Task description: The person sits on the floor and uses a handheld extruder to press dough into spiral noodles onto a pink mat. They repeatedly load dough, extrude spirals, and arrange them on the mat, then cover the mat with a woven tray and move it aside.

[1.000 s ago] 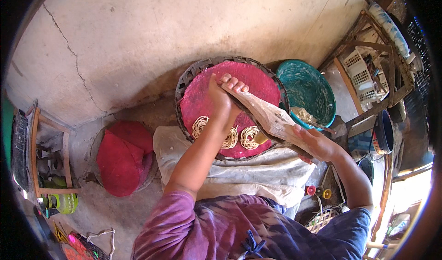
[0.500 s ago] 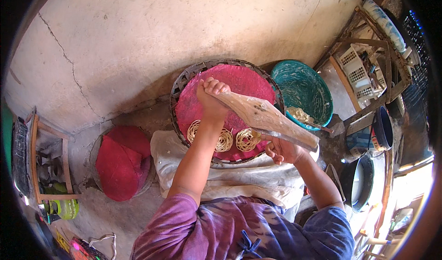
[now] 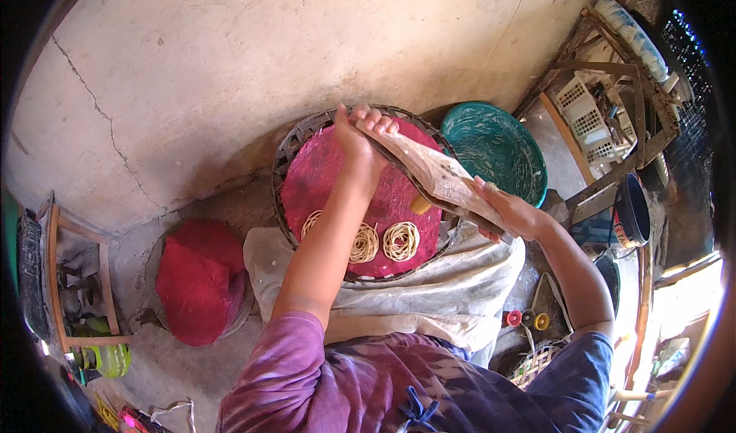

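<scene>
My left hand (image 3: 364, 130) is closed around the upper end of a long, pale wooden press (image 3: 425, 165), which slants down to the right. At its lower end, my right hand (image 3: 510, 209) grips with the thumb on top and fingers underneath. A yellowish rounded piece (image 3: 420, 205) sticks out below the press's middle. Beneath is a round woven basket (image 3: 279, 157), topped with a magenta cloth (image 3: 326, 174). Three coils of pale strands lie along the cloth's near side: a right coil (image 3: 400, 241), a middle coil (image 3: 365, 244), and a left coil (image 3: 310, 223) partly hidden by my left forearm.
A teal basin (image 3: 491, 153) smeared with pale residue stands right of the basket. White cloth (image 3: 376, 306) drapes in front. Left on the floor is a magenta-covered round container (image 3: 195, 280). A wall (image 3: 276, 57) rises behind. A dark bucket (image 3: 635, 207) and wooden rack (image 3: 640, 119) stand right.
My right hand has shifted up and outward and now wraps the press's lower end from the side. The press has turned and moved slightly. The whole view has shifted a little.
</scene>
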Demonstrator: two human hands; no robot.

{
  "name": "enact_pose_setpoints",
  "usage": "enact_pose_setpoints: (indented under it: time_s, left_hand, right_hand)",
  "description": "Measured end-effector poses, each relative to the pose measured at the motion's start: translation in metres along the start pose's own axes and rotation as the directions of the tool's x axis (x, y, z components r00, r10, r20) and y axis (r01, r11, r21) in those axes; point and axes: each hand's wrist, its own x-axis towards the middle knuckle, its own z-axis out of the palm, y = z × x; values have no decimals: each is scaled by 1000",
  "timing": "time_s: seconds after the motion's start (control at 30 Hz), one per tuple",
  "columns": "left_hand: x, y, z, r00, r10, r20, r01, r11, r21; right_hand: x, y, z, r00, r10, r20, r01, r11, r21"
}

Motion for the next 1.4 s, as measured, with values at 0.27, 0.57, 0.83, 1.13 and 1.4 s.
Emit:
enact_pose_setpoints:
  time_s: [0.27, 0.57, 0.83, 1.13, 1.4]
  left_hand:
    - [23, -3, -5, 998, -57, -28, 56, 998, -41]
    - [15, -1, 29, 993, -25, -114, 24, 1000, -8]
    - [12, -33, 2, 983, -110, -149, 95, 990, -104]
    - [44, -29, -62, 924, -148, 352, 315, 816, -484]
    - [22, 2, -23, 991, 38, 127, -1, 961, -276]
  right_hand:
    - [7, -21, 10, 974, -14, -224, -30, 981, -193]
    - [-3, -31, 5, 952, -59, -299, -1, 980, -197]
    - [-21, -6, -7, 950, 59, -307, -121, 975, -186]
    - [48, 46, 6, 935, -331, 123, 109, 602, 791]
    - [96, 65, -2, 877, -363, 316, 74, 750, 657]
